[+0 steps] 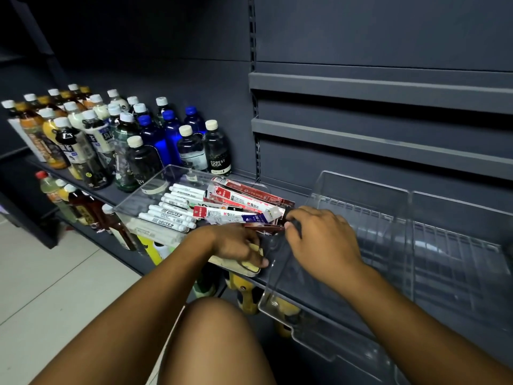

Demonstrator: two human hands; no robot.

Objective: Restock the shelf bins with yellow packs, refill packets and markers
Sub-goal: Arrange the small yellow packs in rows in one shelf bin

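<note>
On the front edge of the shelf (107,196), markers (172,209) lay at the left side of the clear bin (144,187), the left hand (236,244) gripped a yellow pack (249,266) at its front rim, and the right hand (322,237) pinched a refill packet (266,227) near its right wall, so a snagging pull might've spilled the other refill packets (238,200) out.

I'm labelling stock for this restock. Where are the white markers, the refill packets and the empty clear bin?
white markers (172,211), head view, barrel of a middle marker.
refill packets (241,201), head view, printed face of a top packet.
empty clear bin (366,195), head view, its back wall.
</note>
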